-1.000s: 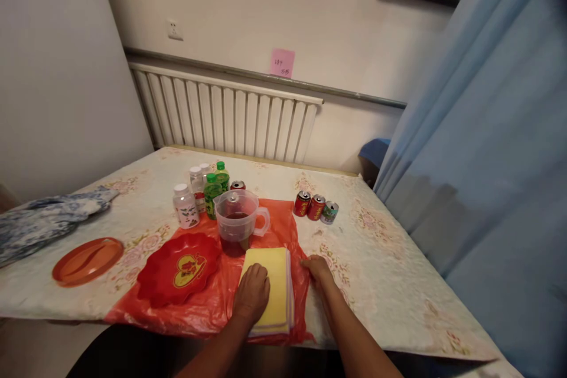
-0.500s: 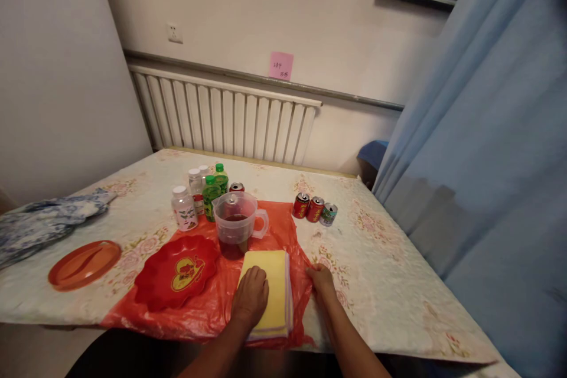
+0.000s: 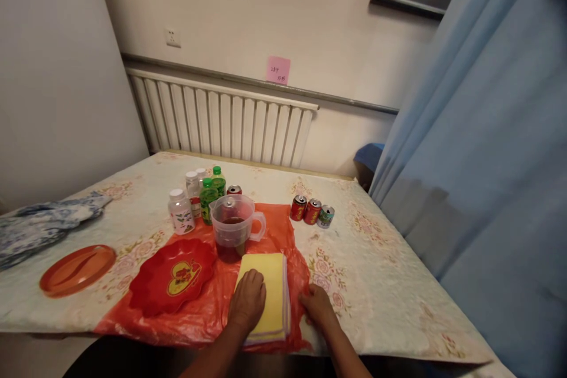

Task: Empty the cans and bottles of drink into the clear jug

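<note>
The left hand [image 3: 248,306] lies flat, palm down and fingers loosely spread, on the near left part of a stack of yellow cloths [image 3: 266,292]. The stack rests on a red plastic bag [image 3: 208,313] spread over the near edge of the counter [image 3: 390,289]. The right hand [image 3: 316,310] sits just beside the stack's right edge, pressing on the bag; whether its fingers pinch the plastic or only rest on it cannot be told.

Just behind the cloths stands a clear jug [image 3: 234,227] with dark liquid in its bottom, handle to the right. Left of the cloths, also on the bag, lies a red dish [image 3: 172,274] with a yellow heart. Behind the jug cluster several bottles [image 3: 195,204], white-capped and green. Three cans [image 3: 312,211] stand in a row to the right, off the bag. At far left are an orange tray [image 3: 77,261] and a blue patterned cloth [image 3: 39,227].
</note>
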`<action>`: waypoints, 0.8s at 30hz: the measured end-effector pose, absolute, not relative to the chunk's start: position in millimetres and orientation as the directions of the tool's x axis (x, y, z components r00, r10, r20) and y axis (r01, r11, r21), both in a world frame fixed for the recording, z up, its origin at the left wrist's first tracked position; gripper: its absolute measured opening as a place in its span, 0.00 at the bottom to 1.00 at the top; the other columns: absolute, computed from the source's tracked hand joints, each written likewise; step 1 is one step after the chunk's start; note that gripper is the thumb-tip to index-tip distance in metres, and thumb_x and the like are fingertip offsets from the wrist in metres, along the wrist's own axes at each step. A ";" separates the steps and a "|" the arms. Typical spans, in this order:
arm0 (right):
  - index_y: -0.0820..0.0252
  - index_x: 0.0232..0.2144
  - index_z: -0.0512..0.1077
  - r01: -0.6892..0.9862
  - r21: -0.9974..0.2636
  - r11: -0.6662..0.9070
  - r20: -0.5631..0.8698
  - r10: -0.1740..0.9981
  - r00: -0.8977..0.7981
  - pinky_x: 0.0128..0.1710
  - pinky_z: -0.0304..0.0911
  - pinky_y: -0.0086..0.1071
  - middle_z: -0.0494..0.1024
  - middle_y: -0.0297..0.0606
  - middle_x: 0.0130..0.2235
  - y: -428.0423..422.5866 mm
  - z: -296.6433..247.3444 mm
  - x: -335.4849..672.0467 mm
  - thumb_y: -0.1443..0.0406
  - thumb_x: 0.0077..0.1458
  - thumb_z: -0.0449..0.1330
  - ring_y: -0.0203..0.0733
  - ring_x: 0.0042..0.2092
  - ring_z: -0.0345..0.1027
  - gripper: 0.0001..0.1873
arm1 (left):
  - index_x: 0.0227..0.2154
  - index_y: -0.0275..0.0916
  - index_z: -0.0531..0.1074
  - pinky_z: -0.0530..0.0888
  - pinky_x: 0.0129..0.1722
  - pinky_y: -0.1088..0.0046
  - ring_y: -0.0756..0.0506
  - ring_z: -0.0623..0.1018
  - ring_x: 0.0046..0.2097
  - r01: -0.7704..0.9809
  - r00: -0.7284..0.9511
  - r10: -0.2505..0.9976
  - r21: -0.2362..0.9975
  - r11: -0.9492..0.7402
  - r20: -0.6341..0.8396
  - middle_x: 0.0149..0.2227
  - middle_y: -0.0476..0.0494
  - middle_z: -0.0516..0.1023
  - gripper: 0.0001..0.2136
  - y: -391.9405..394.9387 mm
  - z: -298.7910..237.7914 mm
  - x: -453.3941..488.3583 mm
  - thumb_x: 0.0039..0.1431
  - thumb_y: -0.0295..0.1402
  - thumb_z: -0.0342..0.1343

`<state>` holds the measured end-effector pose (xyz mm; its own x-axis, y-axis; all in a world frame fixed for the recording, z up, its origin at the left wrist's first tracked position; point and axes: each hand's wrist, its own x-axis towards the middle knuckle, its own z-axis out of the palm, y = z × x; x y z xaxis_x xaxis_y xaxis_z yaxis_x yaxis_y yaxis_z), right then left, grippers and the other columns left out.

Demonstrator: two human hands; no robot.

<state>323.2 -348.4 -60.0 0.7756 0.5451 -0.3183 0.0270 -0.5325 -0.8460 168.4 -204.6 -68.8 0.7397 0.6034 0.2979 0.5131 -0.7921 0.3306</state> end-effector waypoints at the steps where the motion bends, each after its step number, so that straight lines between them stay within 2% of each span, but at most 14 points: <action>1: 0.56 0.19 0.62 0.030 -0.844 -0.536 -0.317 0.542 0.778 0.14 0.48 0.25 0.62 0.22 0.14 -350.5 -60.4 322.7 0.70 0.42 0.57 0.31 0.14 0.54 0.07 | 0.34 0.40 0.67 0.66 0.48 0.65 0.43 0.71 0.44 0.512 0.740 0.602 0.330 -0.793 0.299 0.39 0.43 0.72 0.09 -204.3 -69.6 168.5 0.65 0.26 0.43; 6: 0.54 0.17 0.59 0.056 -0.840 -0.539 -0.277 0.516 0.811 0.16 0.48 0.25 0.60 0.22 0.13 -358.3 -59.0 324.4 0.69 0.43 0.57 0.31 0.15 0.55 0.10 | 0.34 0.40 0.67 0.66 0.47 0.65 0.43 0.71 0.43 0.506 0.738 0.598 0.331 -0.797 0.313 0.39 0.43 0.72 0.09 -203.6 -71.2 168.5 0.65 0.26 0.43; 14: 0.55 0.19 0.63 0.094 -0.829 -0.551 -0.258 0.526 0.810 0.18 0.49 0.27 0.61 0.23 0.11 -360.7 -58.4 311.2 0.64 0.47 0.58 0.34 0.15 0.57 0.09 | 0.33 0.40 0.68 0.66 0.47 0.65 0.42 0.70 0.43 0.493 0.739 0.587 0.330 -0.805 0.331 0.38 0.43 0.72 0.10 -203.6 -70.8 168.5 0.65 0.26 0.42; 19: 0.56 0.15 0.63 0.163 -0.820 -0.549 -0.198 0.539 0.819 0.23 0.51 0.27 0.66 0.26 0.16 -365.9 -60.3 299.4 0.69 0.41 0.60 0.34 0.23 0.61 0.10 | 0.33 0.40 0.67 0.66 0.46 0.65 0.43 0.71 0.42 0.494 0.739 0.589 0.331 -0.804 0.328 0.38 0.43 0.72 0.10 -204.2 -69.3 168.5 0.65 0.26 0.42; 24: 0.55 0.14 0.60 0.177 -0.813 -0.555 -0.180 0.529 0.829 0.25 0.49 0.28 0.64 0.25 0.16 -374.0 -63.3 296.0 0.74 0.36 0.57 0.35 0.24 0.58 0.11 | 0.33 0.40 0.67 0.66 0.46 0.65 0.43 0.71 0.43 0.498 0.737 0.593 0.333 -0.801 0.324 0.38 0.43 0.72 0.09 -205.2 -66.8 168.1 0.65 0.26 0.43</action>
